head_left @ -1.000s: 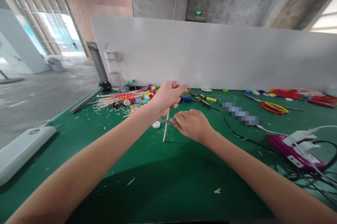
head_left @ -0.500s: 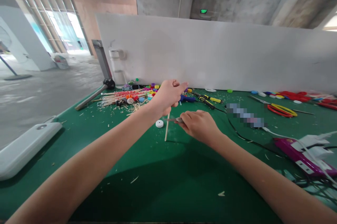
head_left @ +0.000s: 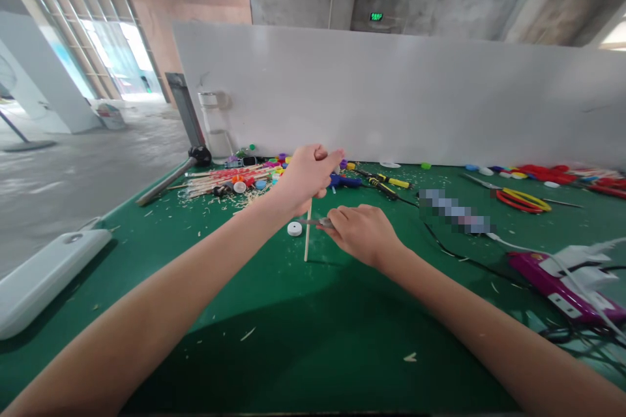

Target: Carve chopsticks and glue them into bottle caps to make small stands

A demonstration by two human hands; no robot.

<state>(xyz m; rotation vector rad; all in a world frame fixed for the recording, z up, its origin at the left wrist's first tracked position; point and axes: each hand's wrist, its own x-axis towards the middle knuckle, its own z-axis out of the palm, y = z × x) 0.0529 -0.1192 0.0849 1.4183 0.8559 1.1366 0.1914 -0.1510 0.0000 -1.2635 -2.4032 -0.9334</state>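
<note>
My left hand (head_left: 313,174) is closed around the upper part of a thin wooden stick (head_left: 308,241), which stands nearly upright with its lower end down at the green table. From the right, my right hand (head_left: 362,231) grips a small knife (head_left: 317,222), most of its handle hidden in the fingers. The blade crosses the stick below my left hand and appears to touch it. Just left of the stick lies a white bottle cap (head_left: 294,229) with a small hole in its middle.
Behind my left hand lie wooden sticks (head_left: 210,183), coloured caps and shavings. A blue glue gun (head_left: 346,180), pliers (head_left: 384,187) and scissors (head_left: 523,198) lie further right. A purple power strip (head_left: 542,280) with cables is at right, a white device (head_left: 53,280) at left.
The knife blade has shifted slightly up along the stick and reaches further across it. The whole view has moved a little; both hands keep their grip.
</note>
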